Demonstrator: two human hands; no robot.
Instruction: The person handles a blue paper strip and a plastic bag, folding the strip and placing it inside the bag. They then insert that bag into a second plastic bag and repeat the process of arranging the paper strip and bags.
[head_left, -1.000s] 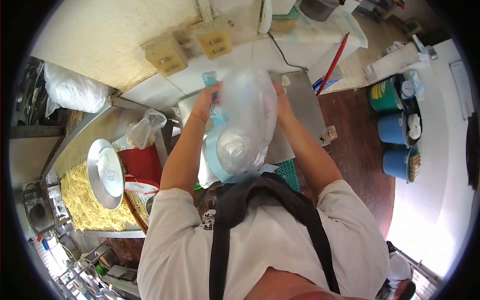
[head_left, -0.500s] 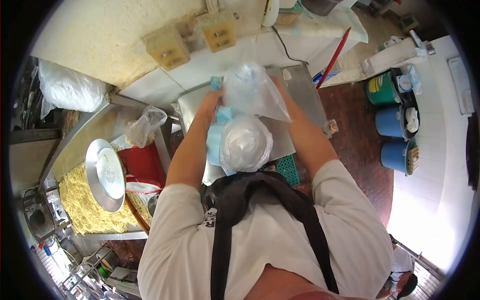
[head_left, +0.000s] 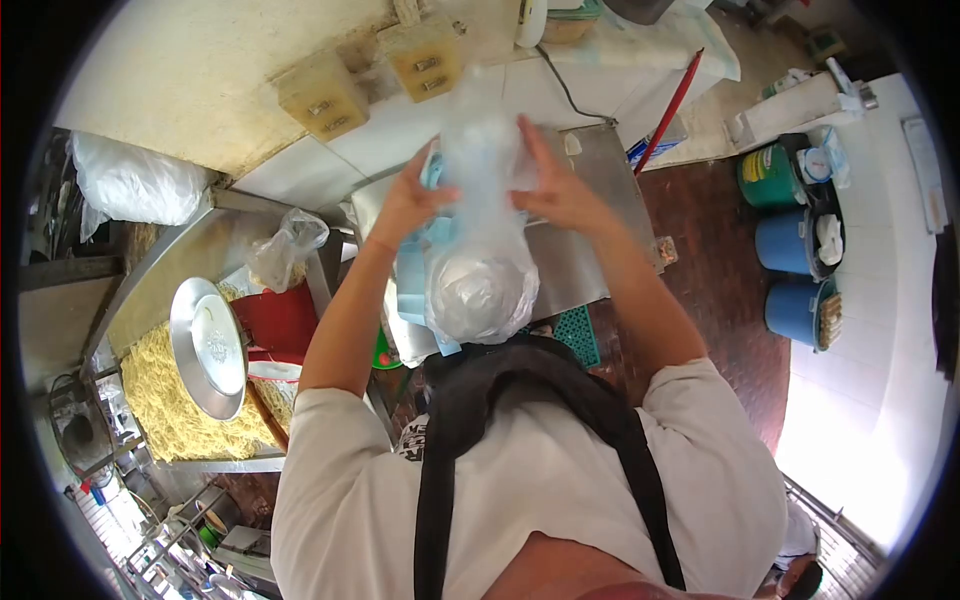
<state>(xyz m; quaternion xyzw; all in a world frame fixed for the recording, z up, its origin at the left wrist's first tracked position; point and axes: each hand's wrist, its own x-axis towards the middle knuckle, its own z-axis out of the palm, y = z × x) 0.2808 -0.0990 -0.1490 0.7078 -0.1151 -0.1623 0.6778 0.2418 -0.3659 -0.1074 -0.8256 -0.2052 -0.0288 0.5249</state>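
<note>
I hold a clear plastic bag [head_left: 480,220] upright in front of my chest, over a steel counter [head_left: 590,215]. My left hand [head_left: 408,203] grips the bag's upper left edge. On the upper right edge my right hand [head_left: 556,190] pinches the bag. A round whitish lump [head_left: 482,290] fills the bottom of the bag. Light-blue plastic sheets [head_left: 415,275] lie under it on the counter.
To the left, a tray of yellow noodles [head_left: 170,400] carries a round metal lid [head_left: 208,345], with a red tub [head_left: 280,325] beside it. Blue barrels [head_left: 790,275] and a green drum [head_left: 772,175] stand on the right. A red-handled stick [head_left: 668,110] leans at the back.
The bag was folded down over the lump half a second ago; now both hands have pulled its top up and it hangs stretched with the lump at the bottom.
</note>
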